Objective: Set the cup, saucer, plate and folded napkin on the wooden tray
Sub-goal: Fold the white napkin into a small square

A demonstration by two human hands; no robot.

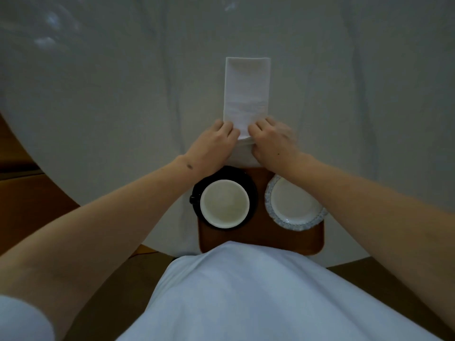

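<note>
1. White cloth covers the round table [123, 94], and on it, at the near edge, stands the wooden tray [261, 232] — brown, with rounded corners.
2. On the left part of the tray lies a black saucer [251, 183], and the white cup [224, 203] stands upright on it. The cup looks empty, and a small dark handle shows at its left side.
3. On the right part of the tray lies the plate [294, 205], white with a blue-grey patterned rim. It is just beside the saucer but apart from it; the right forearm crosses over its far right edge.
4. The folded napkin [246, 94] is a long white rectangle. It lies on the tablecloth and runs from the far edge of the tray away to the far side. Its near end reaches the tray's far edge, between the two hands.
5. The left hand [214, 146] holds the near left edge of the napkin, with fingers curled on the cloth.
6. The right hand [273, 141] holds the near right edge in the same way — its fingers are bent on the napkin and a little blurred.
7. Between the hands the near part of the napkin makes a small fold or ridge.
8. At the near side a pale blue garment [246, 291] of the person covers the near edge of the tray. Brown wooden floor [29, 193] shows at the left, beyond the table edge.
</note>
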